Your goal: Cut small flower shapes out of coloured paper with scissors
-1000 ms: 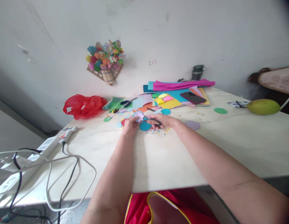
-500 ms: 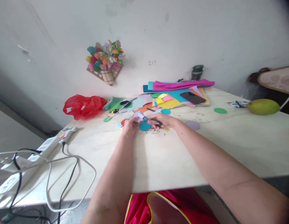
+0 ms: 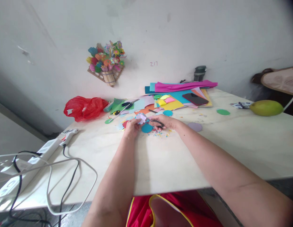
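Observation:
Between its fingertips my left hand (image 3: 133,126) pinches a pale lilac paper piece (image 3: 141,118) with a scalloped edge. My right hand (image 3: 162,121) is closed on black-handled scissors (image 3: 158,123), whose blades point left at that paper's right edge. Under and just below the scissors lies a blue paper circle (image 3: 146,128). Small coloured paper scraps (image 3: 162,133) are scattered below my right hand. A red paper piece (image 3: 124,124) shows beside my left fingers.
Coloured sheets (image 3: 177,104) and a phone (image 3: 195,99) lie behind my hands, with other scissors (image 3: 129,103) at back left. A red bag (image 3: 85,108), a power strip (image 3: 45,149) with loose cables, and a yellow-green fruit (image 3: 266,108) are farther out.
The lilac paper in my left hand has turned slightly beside the scissor blades. Both hands remain in nearly the same place.

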### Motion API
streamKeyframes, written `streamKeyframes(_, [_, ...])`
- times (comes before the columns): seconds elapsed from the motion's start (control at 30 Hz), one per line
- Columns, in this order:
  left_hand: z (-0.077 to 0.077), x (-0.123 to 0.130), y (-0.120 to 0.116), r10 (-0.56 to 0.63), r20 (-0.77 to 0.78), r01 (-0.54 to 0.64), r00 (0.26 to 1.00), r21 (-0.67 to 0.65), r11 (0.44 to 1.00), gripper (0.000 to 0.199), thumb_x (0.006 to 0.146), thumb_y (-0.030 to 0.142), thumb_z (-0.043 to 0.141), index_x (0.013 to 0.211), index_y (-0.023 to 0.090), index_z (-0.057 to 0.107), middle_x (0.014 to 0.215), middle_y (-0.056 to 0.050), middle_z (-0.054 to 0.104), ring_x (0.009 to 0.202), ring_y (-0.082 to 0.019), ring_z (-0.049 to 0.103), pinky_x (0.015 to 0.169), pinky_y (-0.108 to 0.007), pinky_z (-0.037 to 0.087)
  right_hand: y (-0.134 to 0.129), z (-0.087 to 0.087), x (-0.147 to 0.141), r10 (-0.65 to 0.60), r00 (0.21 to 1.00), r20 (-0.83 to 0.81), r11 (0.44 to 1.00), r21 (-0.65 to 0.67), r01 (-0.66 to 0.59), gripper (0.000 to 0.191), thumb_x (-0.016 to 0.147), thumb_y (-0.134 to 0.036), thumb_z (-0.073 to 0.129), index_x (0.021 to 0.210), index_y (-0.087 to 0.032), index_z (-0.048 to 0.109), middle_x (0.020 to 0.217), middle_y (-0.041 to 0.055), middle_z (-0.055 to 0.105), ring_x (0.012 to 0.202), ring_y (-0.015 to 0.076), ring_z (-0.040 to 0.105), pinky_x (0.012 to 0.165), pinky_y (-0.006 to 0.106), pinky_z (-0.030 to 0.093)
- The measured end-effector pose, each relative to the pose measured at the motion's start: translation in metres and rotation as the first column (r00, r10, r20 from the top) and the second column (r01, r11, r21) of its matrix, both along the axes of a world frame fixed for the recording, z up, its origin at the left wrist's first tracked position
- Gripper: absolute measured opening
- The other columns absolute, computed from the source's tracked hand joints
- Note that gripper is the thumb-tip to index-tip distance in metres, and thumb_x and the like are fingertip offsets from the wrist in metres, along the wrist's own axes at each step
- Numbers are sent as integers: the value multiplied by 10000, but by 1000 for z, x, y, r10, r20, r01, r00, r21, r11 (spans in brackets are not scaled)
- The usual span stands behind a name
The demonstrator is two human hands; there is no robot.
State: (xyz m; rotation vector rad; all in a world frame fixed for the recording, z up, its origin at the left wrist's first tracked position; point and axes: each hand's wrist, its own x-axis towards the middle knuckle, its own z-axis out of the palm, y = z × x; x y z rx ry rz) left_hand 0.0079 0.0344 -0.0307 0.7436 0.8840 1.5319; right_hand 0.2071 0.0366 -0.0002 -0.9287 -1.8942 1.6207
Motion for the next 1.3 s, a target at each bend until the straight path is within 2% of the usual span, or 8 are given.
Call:
streamKeyframes(0.13, [-2, -1, 1, -9, 16, 9, 1000, 12, 1000, 171, 554, 81, 775, 661, 140, 655, 652, -50, 705, 621, -179, 682, 644, -295, 599, 0, 0, -2, -9, 1000, -28, 1000, -11, 9, 135, 863, -266, 664, 849, -144, 608, 432, -50, 562, 326, 66, 484, 323, 128, 350])
streamKeyframes(0.43, [0, 0, 0, -1, 13, 1, 1000, -7, 1000, 156, 563, 76, 757, 669, 147, 668, 656, -45, 712, 623, -178, 683, 623, -287, 602, 6, -7, -2, 6, 998, -55, 1000, -20, -7, 162, 845, -288, 697, 862, -143, 624, 458, -63, 556, 333, 68, 494, 324, 139, 363])
streamKeyframes(0.63, [2, 2, -3, -34, -7, 34, 999, 6, 999, 147, 548, 97, 766, 664, 138, 685, 687, -59, 729, 632, -184, 682, 595, -281, 591, -3, 3, -1, -6, 1000, -12, 1000, -8, 6, 149, 864, -274, 667, 914, -142, 617, 482, -48, 593, 333, 66, 489, 327, 132, 368])
streamKeyframes(0.8, [3, 2, -6, -82, -44, 82, 996, 9, 997, 164, 544, 111, 783, 676, 135, 689, 665, -46, 717, 627, -180, 670, 641, -306, 599, -8, 7, -1, -5, 999, -40, 1000, 24, 6, 172, 846, -285, 663, 925, -137, 622, 495, -59, 585, 331, 66, 488, 336, 142, 378])
streamKeyframes(1.03, [4, 4, -8, -115, -72, 115, 991, 0, 993, 191, 557, 113, 789, 729, 127, 707, 694, -62, 727, 664, -207, 686, 697, -345, 598, -7, 5, -1, -20, 998, -54, 998, 57, 23, 177, 833, -305, 674, 844, -144, 603, 498, -50, 589, 335, 61, 479, 339, 146, 356])
streamKeyframes(1.3, [3, 3, -10, -178, -109, 182, 978, 28, 983, 196, 551, 154, 807, 722, 112, 721, 717, -58, 731, 621, -158, 654, 633, -277, 570, -1, -1, -2, -33, 999, -28, 999, 28, 34, 191, 837, -320, 662, 892, -147, 601, 467, -52, 579, 339, 73, 484, 329, 150, 310])
